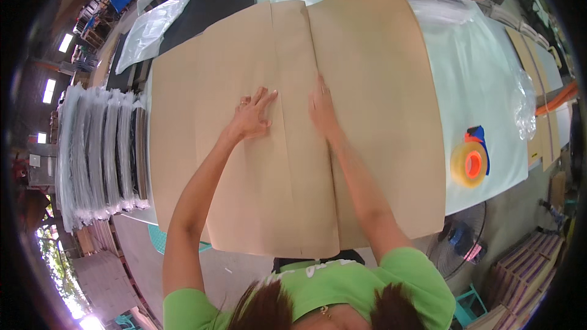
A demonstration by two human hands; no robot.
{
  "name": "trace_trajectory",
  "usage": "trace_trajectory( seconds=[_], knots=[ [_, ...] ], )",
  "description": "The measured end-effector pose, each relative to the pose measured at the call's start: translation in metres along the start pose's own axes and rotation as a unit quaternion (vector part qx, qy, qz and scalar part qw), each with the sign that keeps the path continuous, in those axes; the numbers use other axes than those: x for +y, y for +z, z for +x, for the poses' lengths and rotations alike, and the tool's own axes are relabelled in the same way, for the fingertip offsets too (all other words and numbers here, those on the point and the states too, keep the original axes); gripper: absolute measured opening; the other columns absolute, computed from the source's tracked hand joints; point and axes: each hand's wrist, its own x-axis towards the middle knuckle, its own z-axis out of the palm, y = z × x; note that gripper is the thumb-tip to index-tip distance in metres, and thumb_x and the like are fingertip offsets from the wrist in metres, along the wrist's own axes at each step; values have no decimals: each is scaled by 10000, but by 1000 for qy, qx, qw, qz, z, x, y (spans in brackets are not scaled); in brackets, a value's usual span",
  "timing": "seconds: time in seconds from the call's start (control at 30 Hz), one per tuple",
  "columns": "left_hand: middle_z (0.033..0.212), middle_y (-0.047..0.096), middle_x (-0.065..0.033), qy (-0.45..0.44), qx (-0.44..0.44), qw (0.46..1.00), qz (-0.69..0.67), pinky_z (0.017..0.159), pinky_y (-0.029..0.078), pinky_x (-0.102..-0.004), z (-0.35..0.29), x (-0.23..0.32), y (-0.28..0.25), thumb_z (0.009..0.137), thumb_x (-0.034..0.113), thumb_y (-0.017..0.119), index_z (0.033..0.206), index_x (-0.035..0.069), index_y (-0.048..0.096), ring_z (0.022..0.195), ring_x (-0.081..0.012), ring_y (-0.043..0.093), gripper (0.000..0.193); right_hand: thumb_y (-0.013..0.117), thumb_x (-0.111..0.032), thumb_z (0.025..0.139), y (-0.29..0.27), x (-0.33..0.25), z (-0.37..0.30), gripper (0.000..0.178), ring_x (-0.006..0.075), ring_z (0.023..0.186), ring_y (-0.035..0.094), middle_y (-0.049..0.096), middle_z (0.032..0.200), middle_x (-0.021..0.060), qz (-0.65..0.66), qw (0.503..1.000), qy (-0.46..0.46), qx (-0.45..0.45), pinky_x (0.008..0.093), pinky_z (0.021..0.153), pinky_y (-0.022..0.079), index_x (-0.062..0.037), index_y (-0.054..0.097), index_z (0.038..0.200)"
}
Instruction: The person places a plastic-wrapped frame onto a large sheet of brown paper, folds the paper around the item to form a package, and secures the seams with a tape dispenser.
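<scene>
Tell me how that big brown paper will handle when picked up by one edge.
The brown paper would probably bend or sag, since it spreads wide and looks thin, with lengthwise creases. It seems likely to be light for its size, being sheet material. It might slide when pushed, because the pale table cover looks smooth.

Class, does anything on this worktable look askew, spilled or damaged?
Nothing looks spilled or damaged. The brown paper looks askew: its far edge dips beyond the right hand, then climbs rightward, though fisheye distortion may exaggerate this.
</scene>
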Motion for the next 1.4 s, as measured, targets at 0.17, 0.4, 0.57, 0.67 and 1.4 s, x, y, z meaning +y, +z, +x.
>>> trace_trajectory(
  seconds=[0.17, 0.4, 0.57, 0.67, 1.4],
  knots=[
    [1537, 158, -39, 35, 1, 999, -7, 1044, 320, -535, 18, 5, -7, 712, 210, 659, 1427, 296, 268, 1295, -484, 262, 819, 353, -114, 934, 15, 48, 159, 521, 401, 1343, 254, 262, 1425, 312, -40, 995, -25, 83, 433, 1115, 225, 128, 210, 1373],
    [1527, 169, -119, 11, -20, 1000, 3, 1095, 202, -522, 5, -5, -7, 672, 195, 715, 1401, 225, 315, 1346, -388, 253, 832, 426, -285, 932, 19, -29, -6, 602, 331, 1383, 214, 257, 1465, 242, -267, 957, -109, -22, 425, 1143, 160, 112, 295, 1366],
    [1531, 150, -136, 39, -30, 999, -4, 1093, 173, -536, 23, -14, -5, 644, 196, 743, 1398, 187, 324, 1405, -297, 187, 863, 444, -217, 908, -18, -72, -189, 590, 296, 1385, 227, 261, 1466, 223, -132, 971, -106, -168, 423, 1142, 163, 88, 271, 1382],
    [1533, 146, -138, 29, -37, 999, 7, 1093, 152, -525, 26, -6, -6, 625, 184, 742, 1398, 183, 326, 1419, -277, 145, 877, 450, -152, 909, -82, -91, -229, 480, 271, 1299, 345, 375, 1388, 188, -118, 976, -90, -159, 417, 1090, 258, 29, 373, 1347],
    [1524, 205, 0, -12, -23, 998, -62, 1015, 257, -667, 19, 5, -18, 582, 202, 694, 1333, 280, 402, 1349, -458, 217, 810, 675, -20, 707, -377, 116, -241, 575, 223, 990, 562, 535, 1120, 113, 216, 847, 271, 403, 347, 795, 523, -28, 400, 1212]
  ],
)
